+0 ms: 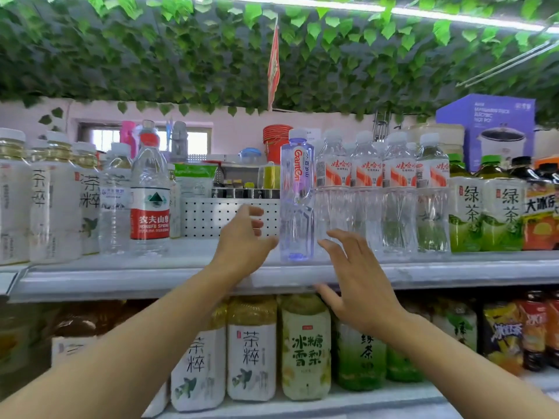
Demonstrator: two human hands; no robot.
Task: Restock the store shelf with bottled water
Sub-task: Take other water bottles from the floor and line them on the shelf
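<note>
A purple-tinted Ganten water bottle [296, 198] stands upright near the front edge of the upper shelf [121, 276], just beside a row of Wahaha water bottles [381, 192] to its right. The left hand [245, 240] hovers at the bottle's left flank, fingers loosely curved and spread, and whether the thumb grazes the plastic I cannot tell. The right hand [360, 276] hangs in front of the shelf edge, low and right of the bottle, fingers apart and holding nothing. So the bottle looks set down and let go, or about to be nudged into line.

As for progress: a wide gap stays bare between this bottle and the red-labelled Nongfu Spring bottle [150, 189] to the left, so I would judge the restocking is only partly done, with room for several more.

Counting the front row: one Ganten, four Wahaha with more caps behind, and one Nongfu Spring with a clear bottle beside it. No spare stock is in view.
</note>
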